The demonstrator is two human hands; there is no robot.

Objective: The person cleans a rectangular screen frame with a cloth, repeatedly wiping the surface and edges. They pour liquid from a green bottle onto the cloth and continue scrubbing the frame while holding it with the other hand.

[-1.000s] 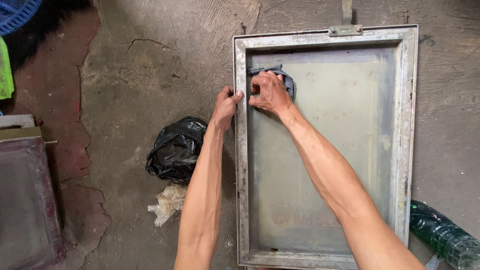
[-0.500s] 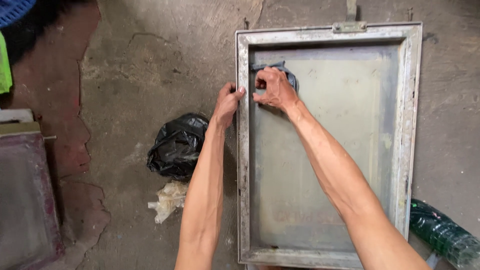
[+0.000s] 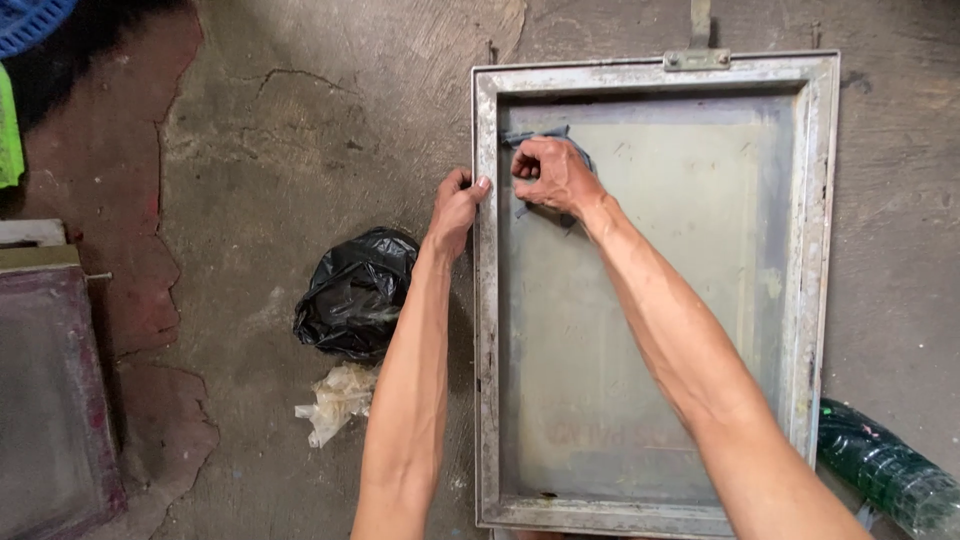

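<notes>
Head view, scanning from the left edge: a blue basket rim (image 3: pixel 30 20) shows in the top corner, with a strip of bright green material (image 3: pixel 9 135) just below it. Lower down, a dark framed screen (image 3: pixel 50 390) lies flat on the worn reddish floor patch (image 3: pixel 140 250). Further in, on the cracked concrete floor (image 3: pixel 300 130), sits a crumpled black plastic bag (image 3: pixel 355 290), and a scrap of pale clear plastic (image 3: pixel 335 400) lies touching its lower side.

Next comes the left hand (image 3: pixel 455 210), its fingers curled over the outer left rail of a large grey metal-framed screen (image 3: pixel 655 75), thumb pressed against the rail's inner edge, so it grips the frame near the upper left corner. The frame lies flat on the concrete, filling the middle and right of the view, with a metal hinge plate (image 3: pixel 697 59) at its top rail.

Just beside, the right hand (image 3: pixel 555 175) is bunched closed on a blue-grey rag (image 3: pixel 530 135), pressing it onto the mesh in the frame's upper left corner.

At the far lower right, a green plastic bottle (image 3: pixel 890 470) lies on its side, just beside the frame.
</notes>
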